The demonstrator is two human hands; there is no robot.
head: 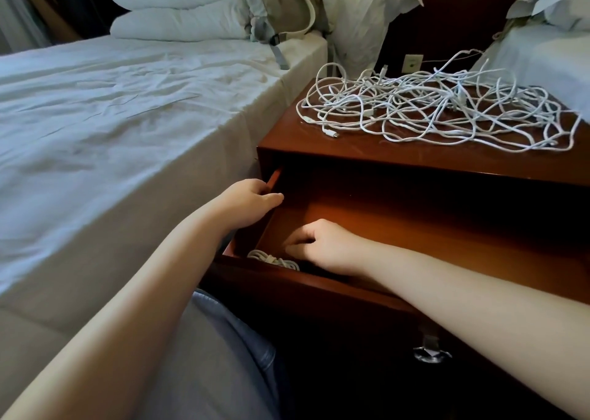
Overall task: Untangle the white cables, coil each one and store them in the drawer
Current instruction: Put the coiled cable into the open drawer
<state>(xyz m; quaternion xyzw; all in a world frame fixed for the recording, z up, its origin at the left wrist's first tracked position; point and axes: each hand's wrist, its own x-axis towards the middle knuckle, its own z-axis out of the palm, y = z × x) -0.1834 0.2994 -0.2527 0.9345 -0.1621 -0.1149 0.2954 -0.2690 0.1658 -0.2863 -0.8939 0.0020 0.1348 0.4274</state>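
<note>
Dim warm light; soft focus; edges bowed.

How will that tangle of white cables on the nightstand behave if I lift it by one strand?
Probably floppy: the tangle lies in loose sagging loops. Likely light, yet interlocked strands may drag the whole heap along. Connector ends could snag.

Drawer (415,225) is pulled open, 1 coiled cable (271,258) in its near left corner, right hand (325,249) just beside it. Left hand (252,199) grips the drawer's left wall. Tangled cables (431,110) cover the surface (351,153).
</note>
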